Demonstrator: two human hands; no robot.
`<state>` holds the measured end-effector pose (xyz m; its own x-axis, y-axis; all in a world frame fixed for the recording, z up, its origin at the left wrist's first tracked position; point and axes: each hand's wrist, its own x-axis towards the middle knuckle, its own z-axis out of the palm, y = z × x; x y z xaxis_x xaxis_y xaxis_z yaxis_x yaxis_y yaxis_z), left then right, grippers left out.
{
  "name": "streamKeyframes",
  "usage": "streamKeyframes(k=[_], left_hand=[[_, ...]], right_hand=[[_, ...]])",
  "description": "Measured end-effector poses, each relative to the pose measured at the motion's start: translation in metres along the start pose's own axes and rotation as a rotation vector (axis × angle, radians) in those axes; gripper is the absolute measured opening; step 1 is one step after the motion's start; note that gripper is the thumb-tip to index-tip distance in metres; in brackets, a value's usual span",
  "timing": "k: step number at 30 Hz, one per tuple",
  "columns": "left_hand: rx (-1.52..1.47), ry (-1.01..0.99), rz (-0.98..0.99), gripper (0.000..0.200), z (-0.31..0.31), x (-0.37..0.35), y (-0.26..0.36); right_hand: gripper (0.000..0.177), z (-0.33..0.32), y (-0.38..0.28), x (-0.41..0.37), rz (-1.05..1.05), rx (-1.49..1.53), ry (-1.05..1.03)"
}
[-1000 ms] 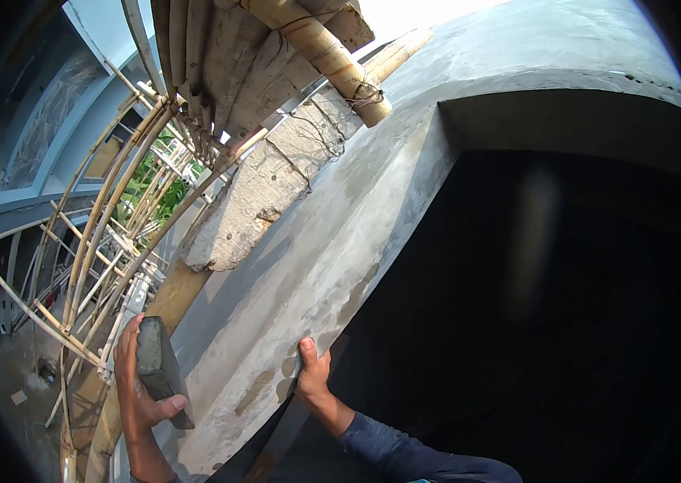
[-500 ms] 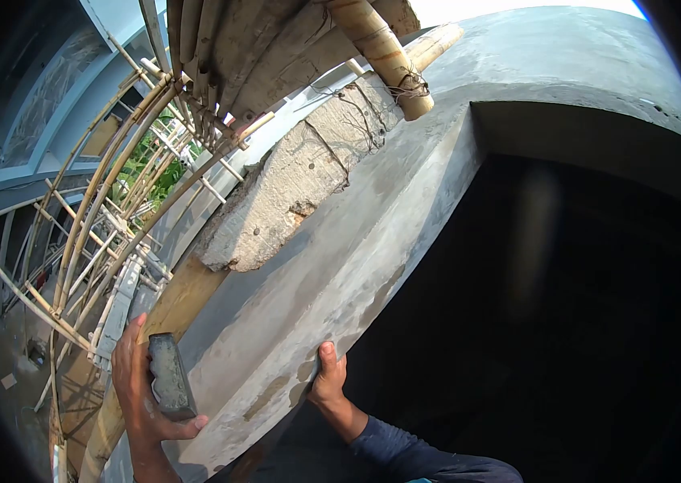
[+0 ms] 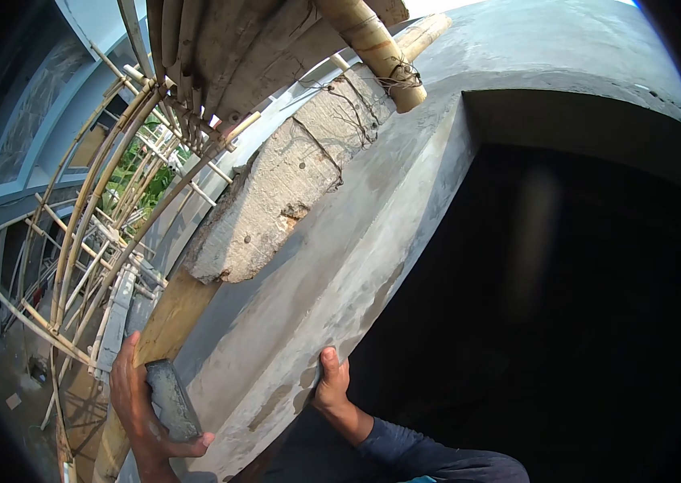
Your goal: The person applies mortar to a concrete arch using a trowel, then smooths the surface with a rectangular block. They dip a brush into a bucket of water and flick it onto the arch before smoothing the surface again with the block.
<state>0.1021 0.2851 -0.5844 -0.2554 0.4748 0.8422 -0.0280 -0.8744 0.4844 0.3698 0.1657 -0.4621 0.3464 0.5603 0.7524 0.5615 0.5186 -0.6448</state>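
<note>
At the lower left, my left hand (image 3: 138, 410) is curled around a dark grey, cement-smeared rectangular block (image 3: 173, 406), fingers on its left side and thumb near its lower right corner. What kind of tool or block it is, I cannot make out. Beneath it runs a smooth grey plastered concrete ledge (image 3: 308, 310), with a wooden plank (image 3: 175, 318) along its left side. My right hand (image 3: 334, 382) grips the ledge's right edge, thumb up on the face; its other fingers are hidden. Damp darker patches mark the plaster beside that thumb.
A rough concrete slab (image 3: 272, 189) with wires juts over the ledge. A thick bamboo pole (image 3: 377, 52) and bamboo scaffolding (image 3: 87, 225) stand above and to the left, over a drop to lower ground. A dark opening (image 3: 534, 322) lies right of the ledge.
My left hand and the grey block have slid slightly down along the ledge. My right hand keeps its place on the edge. The whole view has shifted a little.
</note>
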Motion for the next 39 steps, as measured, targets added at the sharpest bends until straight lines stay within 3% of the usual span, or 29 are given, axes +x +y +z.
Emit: streamKeyframes(k=[2, 4, 8, 34, 39], left_hand=[[-0.039, 0.022, -0.008, 0.123, 0.003, -0.001, -0.003], [-0.032, 0.023, -0.001, 0.124, 0.005, -0.002, -0.005], [-0.005, -0.005, -0.063, 0.126, 0.002, -0.003, -0.002], [-0.055, 0.06, -0.009, 0.122, 0.004, -0.004, -0.003], [-0.127, 0.018, -0.126, 0.117, 0.01, -0.014, -0.017]], right_hand=[[0.072, 0.004, 0.0, 0.0, -0.039, 0.042, 0.02], [0.057, 0.008, -0.002, 0.0, -0.072, 0.047, 0.031], [0.056, 0.015, -0.01, -0.001, -0.074, 0.097, 0.01], [0.056, 0.016, 0.001, 0.008, -0.145, 0.03, 0.052], [0.057, 0.018, -0.003, 0.008, -0.178, 0.052, 0.054]])
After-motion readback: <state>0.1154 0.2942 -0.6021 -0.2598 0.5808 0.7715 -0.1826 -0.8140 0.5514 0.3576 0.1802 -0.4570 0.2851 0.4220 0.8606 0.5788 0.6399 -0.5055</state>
